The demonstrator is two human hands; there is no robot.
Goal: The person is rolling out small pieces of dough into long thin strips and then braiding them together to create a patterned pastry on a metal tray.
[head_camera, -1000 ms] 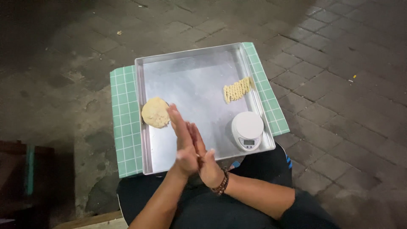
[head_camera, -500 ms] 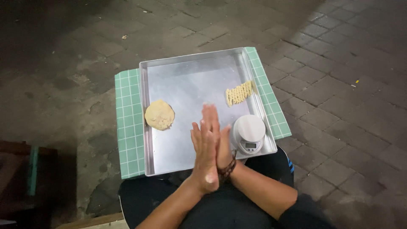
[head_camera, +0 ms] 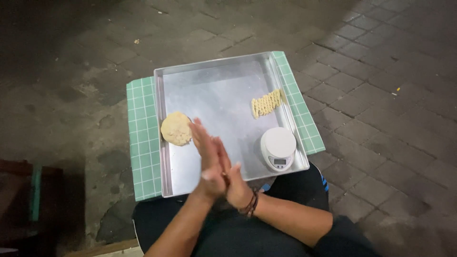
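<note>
Still rolling: left hand point(head_camera: 208, 162) has slid forward over right hand point(head_camera: 235, 185) since a second ago, palms pressed flat together, whatever's between hidden, dough disc point(head_camera: 176, 128) untouched by the tray point(head_camera: 214, 90) wall.

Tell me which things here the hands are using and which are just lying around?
In use: left hand and right hand, palms pressed together; dough lump; row of shaped dough pieces; metal tray; white kitchen scale.

Just there: green checked mat; paved ground.

Silver tray point(head_camera: 214, 90), green checked mat point(head_camera: 143, 143), white scale point(head_camera: 278, 147).
</note>
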